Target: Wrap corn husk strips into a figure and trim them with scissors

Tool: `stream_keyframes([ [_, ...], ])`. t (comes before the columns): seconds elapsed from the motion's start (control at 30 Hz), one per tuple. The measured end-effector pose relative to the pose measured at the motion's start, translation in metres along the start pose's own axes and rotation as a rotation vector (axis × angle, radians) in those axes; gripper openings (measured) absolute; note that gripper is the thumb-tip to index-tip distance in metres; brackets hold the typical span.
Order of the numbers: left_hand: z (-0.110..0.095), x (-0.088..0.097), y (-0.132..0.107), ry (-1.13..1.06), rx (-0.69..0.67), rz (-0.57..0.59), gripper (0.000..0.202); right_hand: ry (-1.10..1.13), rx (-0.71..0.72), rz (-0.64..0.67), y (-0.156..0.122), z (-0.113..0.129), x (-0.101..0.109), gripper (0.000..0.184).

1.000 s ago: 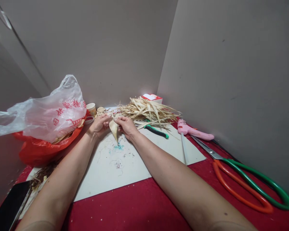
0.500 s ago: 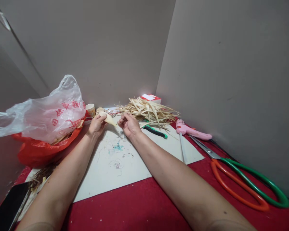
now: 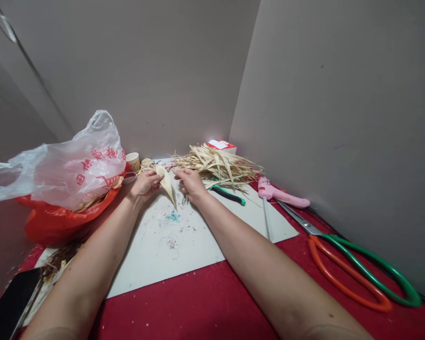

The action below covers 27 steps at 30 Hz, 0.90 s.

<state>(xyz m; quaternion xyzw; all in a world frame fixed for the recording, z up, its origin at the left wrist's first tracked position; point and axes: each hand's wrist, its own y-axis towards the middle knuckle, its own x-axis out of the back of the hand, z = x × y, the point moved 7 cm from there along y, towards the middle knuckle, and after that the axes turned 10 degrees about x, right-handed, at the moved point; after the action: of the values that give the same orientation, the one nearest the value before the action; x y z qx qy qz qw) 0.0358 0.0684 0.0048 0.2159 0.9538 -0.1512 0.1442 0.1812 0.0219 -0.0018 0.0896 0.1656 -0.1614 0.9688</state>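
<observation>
A pale, pointed piece of dried husk (image 3: 167, 185) is pinched between the thumb and fingers of my left hand (image 3: 147, 185). Its narrow tip hangs downward over the white board (image 3: 156, 269). Just to the right, apart from the husk, my right hand (image 3: 191, 183) has its thumb and fingers drawn together. Whatever may be between those fingertips is too small to make out. Behind my right hand lies a heap of dry husk strips (image 3: 219, 165). Pliers with black and green handles (image 3: 228, 194) rest beside my right wrist.
At left stands a red and white plastic bag (image 3: 74, 184), with a paper cup (image 3: 133, 161) behind it. A phone (image 3: 12, 302) lies near left. On the right are a pink glue gun (image 3: 283, 192) and large scissors (image 3: 354, 264). Grey walls (image 3: 322, 118) close in the red table (image 3: 184, 307).
The husk piece has turned in my left hand, so its tip points more steeply down and its broad face shows. Both hands have shifted slightly; the right fingers have closed more.
</observation>
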Motion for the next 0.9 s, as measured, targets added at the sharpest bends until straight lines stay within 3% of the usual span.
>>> stream_keyframes([
  [0.13, 0.005, -0.008, 0.001, 0.124, 0.013, 0.055, 0.031, 0.002, -0.093, 0.133, -0.01, -0.004, -0.014, 0.021],
  [0.33, 0.009, -0.008, 0.002, 0.176, 0.042, 0.08, 0.033, -0.037, -0.077, 0.164, -0.007, -0.005, -0.011, 0.019],
  [0.73, 0.007, -0.007, 0.004, 0.34, -0.072, 0.021, 0.032, -0.349, 0.224, 0.164, 0.005, -0.005, -0.006, 0.019],
  [0.9, 0.005, -0.011, 0.002, 0.369, -0.112, 0.04, 0.028, -0.413, 0.234, 0.163, 0.005, -0.004, -0.006, 0.018],
])
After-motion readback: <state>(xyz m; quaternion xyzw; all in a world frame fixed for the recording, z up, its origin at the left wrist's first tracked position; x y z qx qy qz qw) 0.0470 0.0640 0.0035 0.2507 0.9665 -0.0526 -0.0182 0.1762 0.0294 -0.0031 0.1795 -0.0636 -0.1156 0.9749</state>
